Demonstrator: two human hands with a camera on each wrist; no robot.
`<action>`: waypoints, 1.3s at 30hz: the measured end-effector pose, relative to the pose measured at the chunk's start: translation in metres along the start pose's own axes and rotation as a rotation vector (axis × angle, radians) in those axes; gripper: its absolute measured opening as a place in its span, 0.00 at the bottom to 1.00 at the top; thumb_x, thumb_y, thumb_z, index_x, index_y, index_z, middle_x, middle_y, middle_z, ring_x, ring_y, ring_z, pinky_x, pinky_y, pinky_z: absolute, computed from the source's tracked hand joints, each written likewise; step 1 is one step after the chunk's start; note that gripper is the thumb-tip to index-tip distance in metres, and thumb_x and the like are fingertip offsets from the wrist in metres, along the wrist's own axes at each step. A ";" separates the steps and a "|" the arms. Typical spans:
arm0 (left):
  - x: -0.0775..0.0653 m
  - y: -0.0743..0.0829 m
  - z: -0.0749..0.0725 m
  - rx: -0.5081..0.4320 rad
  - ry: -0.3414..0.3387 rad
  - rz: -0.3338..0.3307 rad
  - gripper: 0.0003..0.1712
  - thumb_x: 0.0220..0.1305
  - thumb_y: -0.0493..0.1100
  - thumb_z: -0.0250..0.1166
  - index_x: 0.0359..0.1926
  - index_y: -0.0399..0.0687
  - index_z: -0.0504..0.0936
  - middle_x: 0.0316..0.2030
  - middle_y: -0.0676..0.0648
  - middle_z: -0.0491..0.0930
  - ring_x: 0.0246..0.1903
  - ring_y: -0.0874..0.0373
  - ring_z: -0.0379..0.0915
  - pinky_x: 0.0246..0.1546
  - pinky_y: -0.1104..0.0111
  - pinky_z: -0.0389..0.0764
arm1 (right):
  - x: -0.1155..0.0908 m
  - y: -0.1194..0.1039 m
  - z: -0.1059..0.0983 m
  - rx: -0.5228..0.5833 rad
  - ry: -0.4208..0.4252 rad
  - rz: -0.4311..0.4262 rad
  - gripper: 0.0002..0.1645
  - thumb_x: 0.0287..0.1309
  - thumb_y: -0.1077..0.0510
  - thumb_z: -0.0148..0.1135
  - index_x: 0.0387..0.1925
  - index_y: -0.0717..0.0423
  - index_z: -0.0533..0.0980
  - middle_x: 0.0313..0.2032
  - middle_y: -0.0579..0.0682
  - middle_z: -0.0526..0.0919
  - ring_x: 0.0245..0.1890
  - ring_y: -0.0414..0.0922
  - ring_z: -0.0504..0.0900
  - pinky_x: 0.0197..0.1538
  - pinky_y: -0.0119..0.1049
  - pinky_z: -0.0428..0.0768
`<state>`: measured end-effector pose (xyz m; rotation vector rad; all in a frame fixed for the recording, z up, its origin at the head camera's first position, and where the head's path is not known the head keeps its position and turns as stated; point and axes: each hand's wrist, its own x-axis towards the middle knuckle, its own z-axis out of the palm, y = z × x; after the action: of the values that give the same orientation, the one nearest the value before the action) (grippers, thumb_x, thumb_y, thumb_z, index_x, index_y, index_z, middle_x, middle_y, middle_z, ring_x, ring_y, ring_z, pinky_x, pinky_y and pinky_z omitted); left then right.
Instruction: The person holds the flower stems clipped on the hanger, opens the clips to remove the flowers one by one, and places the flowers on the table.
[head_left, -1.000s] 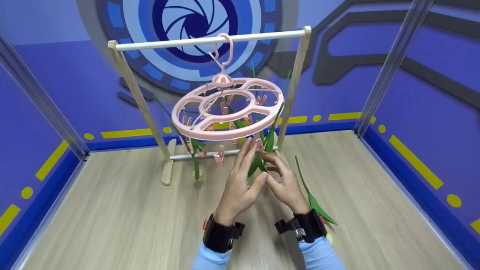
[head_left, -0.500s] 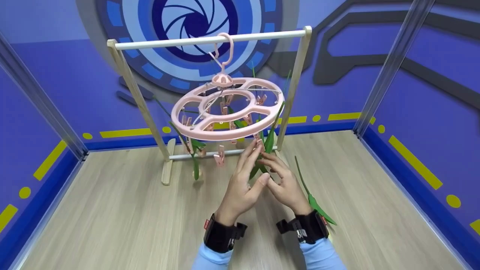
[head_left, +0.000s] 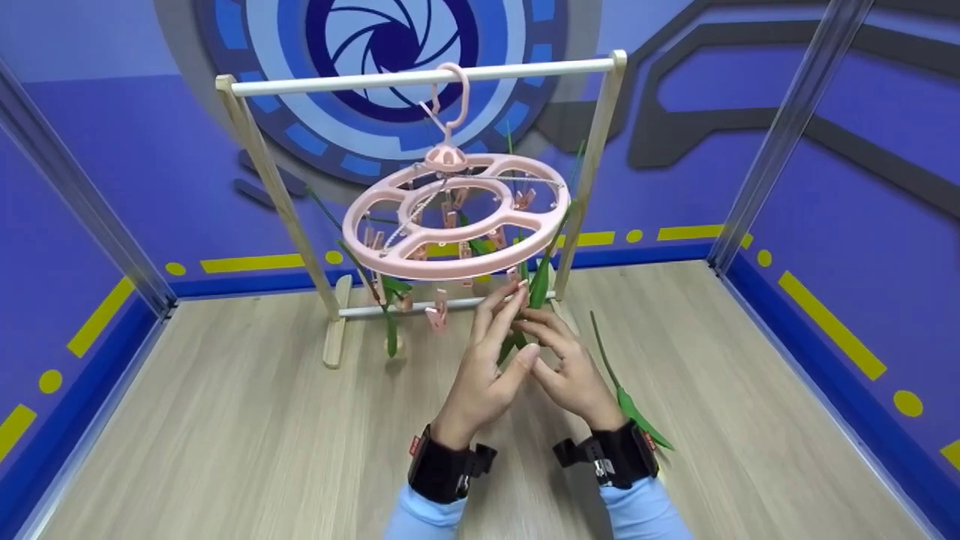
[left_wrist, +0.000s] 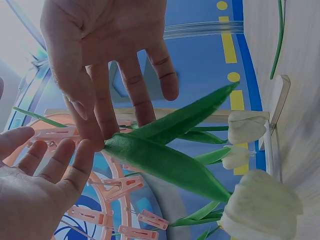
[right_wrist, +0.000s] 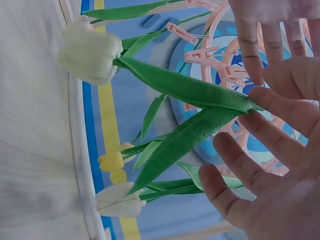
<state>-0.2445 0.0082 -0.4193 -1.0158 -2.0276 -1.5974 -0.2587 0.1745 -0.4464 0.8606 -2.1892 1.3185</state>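
A white tulip (left_wrist: pixel 261 207) hangs head down under the pink round clothespin hanger (head_left: pixel 457 266), its green leaves (left_wrist: pixel 160 162) spread between my hands. My left hand (head_left: pixel 480 371) has its fingers stretched up, fingertips at a pink clothespin (left_wrist: pixel 55 133) below the ring's front right edge. My right hand (head_left: pixel 566 367) reaches in from the right, with fingertips at the narrow top end of the leaves in the right wrist view. In the head view the two thumbs meet in front of the stem. The hands hide that flower head in the head view.
The hanger hooks over the white bar (head_left: pixel 337 85) of a wooden stand. Other tulips hang from it, among them a yellow one (right_wrist: pixel 111 161) and a white one (right_wrist: pixel 120 200). Another tulip, mostly its green leaf (head_left: pixel 637 420), lies on the table at right. Patterned walls enclose the table.
My left fingertips have shifted slightly right and down, now overlapping the clothespin in the head view. My right fingers have moved a little left. The hanger stays almost in place.
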 end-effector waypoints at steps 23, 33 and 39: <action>-0.002 -0.003 -0.007 -0.010 0.152 0.083 0.30 0.71 0.34 0.59 0.73 0.39 0.69 0.71 0.39 0.65 0.64 0.48 0.68 0.54 0.58 0.74 | 0.002 -0.006 -0.004 0.083 0.118 -0.101 0.15 0.61 0.77 0.64 0.46 0.62 0.84 0.49 0.59 0.82 0.50 0.52 0.82 0.51 0.32 0.81; -0.002 0.000 -0.009 -0.053 0.188 0.078 0.28 0.70 0.33 0.61 0.69 0.39 0.70 0.64 0.41 0.69 0.60 0.45 0.69 0.53 0.53 0.76 | 0.003 -0.007 -0.002 0.188 0.139 -0.078 0.09 0.63 0.77 0.62 0.41 0.64 0.82 0.45 0.60 0.80 0.46 0.47 0.82 0.50 0.30 0.82; -0.003 0.001 -0.011 -0.037 0.180 0.069 0.34 0.69 0.34 0.61 0.74 0.40 0.66 0.65 0.42 0.70 0.60 0.48 0.69 0.55 0.55 0.76 | 0.002 -0.010 -0.001 0.173 0.155 -0.013 0.08 0.62 0.76 0.65 0.42 0.67 0.79 0.43 0.60 0.82 0.43 0.45 0.85 0.49 0.30 0.83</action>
<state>-0.2435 -0.0031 -0.4179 -0.9093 -1.8310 -1.6329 -0.2530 0.1715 -0.4382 0.8055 -1.9704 1.5324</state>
